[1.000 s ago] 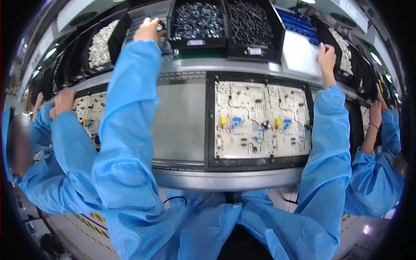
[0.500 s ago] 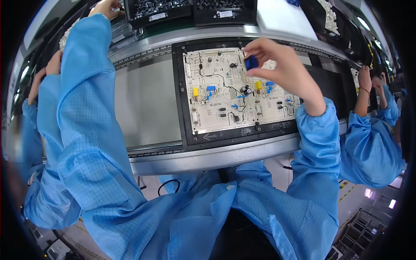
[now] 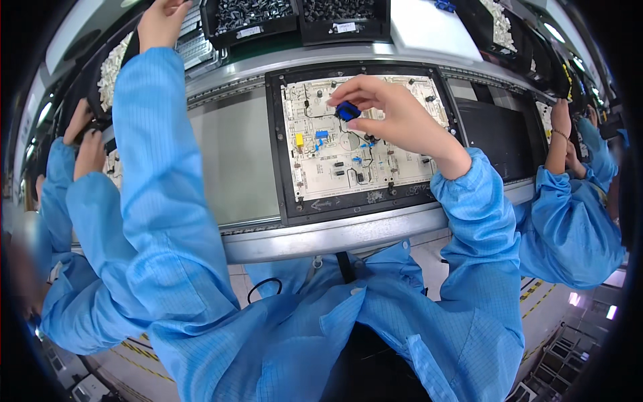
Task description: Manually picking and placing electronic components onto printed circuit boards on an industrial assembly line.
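Observation:
My right hand (image 3: pixel 395 114) pinches a dark blue, block-shaped electronic component (image 3: pixel 347 111) between thumb and fingers, just above a pale circuit board (image 3: pixel 321 177). The board lies in a black carrier frame (image 3: pixel 284 194). Yellow, blue and black parts stand on it, including a yellow block (image 3: pixel 299 140) and a blue block (image 3: pixel 321 135). Part of the board is hidden under my hand. My left hand (image 3: pixel 161 25) is stretched far forward, left of the parts bins, at the picture's top edge. Its fingers curl together; whatever they hold cannot be made out.
Two black bins, a left one (image 3: pixel 251 19) and a right one (image 3: pixel 345 13), hold many small dark parts beyond the metal rail (image 3: pixel 321 234). A white sheet (image 3: pixel 429 30) lies right of them. Co-workers' hands are at the left (image 3: pixel 90 151) and right (image 3: pixel 561 117).
My right hand has moved left over the board with the blue component. My left hand has shifted slightly, still by the bins. A co-worker's hands at the left have moved.

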`<state>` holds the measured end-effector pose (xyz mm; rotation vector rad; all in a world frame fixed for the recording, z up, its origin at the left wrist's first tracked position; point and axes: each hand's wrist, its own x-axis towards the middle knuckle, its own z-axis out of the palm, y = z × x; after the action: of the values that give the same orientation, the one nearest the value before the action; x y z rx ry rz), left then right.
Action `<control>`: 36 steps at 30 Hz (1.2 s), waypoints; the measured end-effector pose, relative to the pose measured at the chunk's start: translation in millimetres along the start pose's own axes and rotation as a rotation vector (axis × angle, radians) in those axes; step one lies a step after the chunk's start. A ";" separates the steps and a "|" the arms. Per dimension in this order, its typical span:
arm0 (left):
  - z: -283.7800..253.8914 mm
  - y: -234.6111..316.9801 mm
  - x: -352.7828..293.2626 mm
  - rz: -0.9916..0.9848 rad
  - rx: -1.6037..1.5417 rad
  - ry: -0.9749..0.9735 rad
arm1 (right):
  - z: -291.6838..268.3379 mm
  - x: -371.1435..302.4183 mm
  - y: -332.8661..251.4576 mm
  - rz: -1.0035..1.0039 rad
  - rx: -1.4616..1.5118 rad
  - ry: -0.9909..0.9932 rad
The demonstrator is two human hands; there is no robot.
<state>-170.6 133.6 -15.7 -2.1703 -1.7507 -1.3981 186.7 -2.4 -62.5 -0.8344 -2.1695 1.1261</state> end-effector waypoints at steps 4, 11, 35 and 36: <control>-7.1 49.4 -61.7 0.126 -0.279 -0.338 | 2.8 -8.7 11.2 0.015 0.033 0.090; 47.6 92.9 -146.5 0.150 -0.154 -0.583 | -3.3 -15.2 28.6 0.087 0.038 0.156; 55.4 89.9 -151.8 0.129 0.014 -0.730 | 4.7 -23.8 5.5 0.061 -0.134 0.073; 55.8 86.7 -152.3 0.132 -0.016 -0.734 | 8.1 -26.5 -0.1 0.009 -0.235 -0.008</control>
<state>-63.2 13.0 -103.7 -2.9805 -1.6870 -0.6050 198.2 -25.9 -71.3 -0.9416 -2.3372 0.8902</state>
